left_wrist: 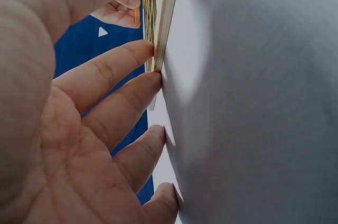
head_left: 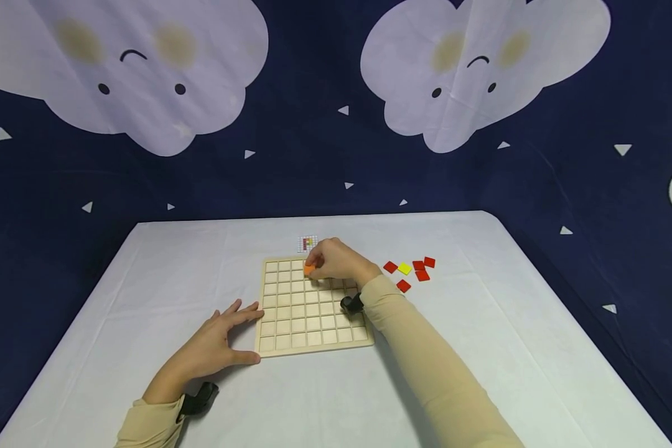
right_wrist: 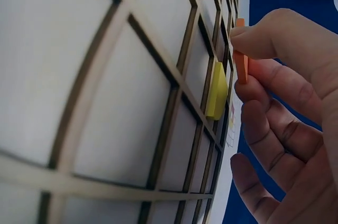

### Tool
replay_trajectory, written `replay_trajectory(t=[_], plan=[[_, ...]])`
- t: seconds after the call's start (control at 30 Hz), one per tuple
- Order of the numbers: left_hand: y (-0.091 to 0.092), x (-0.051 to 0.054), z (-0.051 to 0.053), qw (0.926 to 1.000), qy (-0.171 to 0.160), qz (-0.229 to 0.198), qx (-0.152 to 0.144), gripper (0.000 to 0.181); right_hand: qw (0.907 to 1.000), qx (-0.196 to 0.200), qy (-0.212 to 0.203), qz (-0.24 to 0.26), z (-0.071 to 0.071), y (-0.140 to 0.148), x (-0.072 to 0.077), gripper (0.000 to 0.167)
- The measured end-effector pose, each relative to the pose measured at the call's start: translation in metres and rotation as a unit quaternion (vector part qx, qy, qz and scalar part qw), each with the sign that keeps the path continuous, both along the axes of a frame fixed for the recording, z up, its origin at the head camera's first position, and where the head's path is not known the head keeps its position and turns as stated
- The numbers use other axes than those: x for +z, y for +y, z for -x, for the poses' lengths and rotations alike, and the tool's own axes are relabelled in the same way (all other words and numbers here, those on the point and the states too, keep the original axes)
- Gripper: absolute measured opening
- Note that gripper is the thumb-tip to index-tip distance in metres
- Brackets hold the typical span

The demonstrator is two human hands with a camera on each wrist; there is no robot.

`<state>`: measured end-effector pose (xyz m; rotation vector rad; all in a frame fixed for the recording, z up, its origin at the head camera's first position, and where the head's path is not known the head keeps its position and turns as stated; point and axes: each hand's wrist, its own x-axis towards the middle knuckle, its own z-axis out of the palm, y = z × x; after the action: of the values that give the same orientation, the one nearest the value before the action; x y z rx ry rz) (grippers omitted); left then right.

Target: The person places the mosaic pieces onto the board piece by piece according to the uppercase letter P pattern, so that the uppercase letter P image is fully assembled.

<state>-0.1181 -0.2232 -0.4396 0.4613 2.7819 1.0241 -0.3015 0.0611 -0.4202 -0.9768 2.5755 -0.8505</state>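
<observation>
A wooden grid board (head_left: 313, 353) lies on the white table, its squares divided by raised strips. Above its far row, my right hand (head_left: 338, 260) pinches an orange square tile (head_left: 309, 270) between thumb and fingers. The right wrist view shows that orange tile (right_wrist: 241, 65) on edge, apart from the board. One yellow tile (right_wrist: 217, 94) sits in a square there; in the head view my right hand hides it. My left hand (head_left: 218, 341) is spread at the board's left side, with thumb and fingertips touching the edge. In the left wrist view its fingers (left_wrist: 119, 65) are nearly straight.
Right of the board lie several loose red tiles (head_left: 422, 275) and one yellow tile (head_left: 404, 268). A small printed card (head_left: 308, 243) with a coloured grid pattern is just beyond the board. Behind the table hangs a dark blue cloth (head_left: 313, 180) with clouds.
</observation>
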Motion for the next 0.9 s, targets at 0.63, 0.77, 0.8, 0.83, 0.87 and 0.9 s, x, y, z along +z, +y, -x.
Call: replay_trajectory(t=[0.63, 0.77, 0.8, 0.83, 0.87, 0.9], plan=[[0.0005, 0.0009, 0.0, 1.0, -0.003, 0.004, -0.002, 0.085, 0.9997, -0.002, -0.021, -0.015, -0.0018, -0.001, 0.0033, 0.02], [0.0007, 0.0013, -0.0003, 1.0, -0.004, 0.003, -0.001, 0.085, 0.9995, -0.005, -0.022, -0.021, -0.002, -0.0017, 0.0058, 0.019], [0.0008, 0.0015, -0.0004, 1.0, -0.004, 0.002, -0.001, 0.085, 0.9995, -0.005, -0.023, -0.022, -0.0023, -0.0019, 0.0066, 0.019], [0.0008, 0.0016, -0.0005, 1.0, -0.005, 0.001, -0.001, 0.086, 0.9994, -0.005, -0.023, -0.024, -0.0025, -0.002, 0.0073, 0.019], [0.0008, 0.0017, -0.0005, 1.0, -0.005, 0.0, -0.001, 0.086, 0.9994, -0.006, -0.024, -0.025, -0.0027, -0.002, 0.008, 0.019], [0.0009, 0.0018, -0.0005, 1.0, -0.005, 0.0, -0.001, 0.086, 0.9993, -0.007, -0.026, -0.025, -0.0035, -0.0021, 0.009, 0.02]])
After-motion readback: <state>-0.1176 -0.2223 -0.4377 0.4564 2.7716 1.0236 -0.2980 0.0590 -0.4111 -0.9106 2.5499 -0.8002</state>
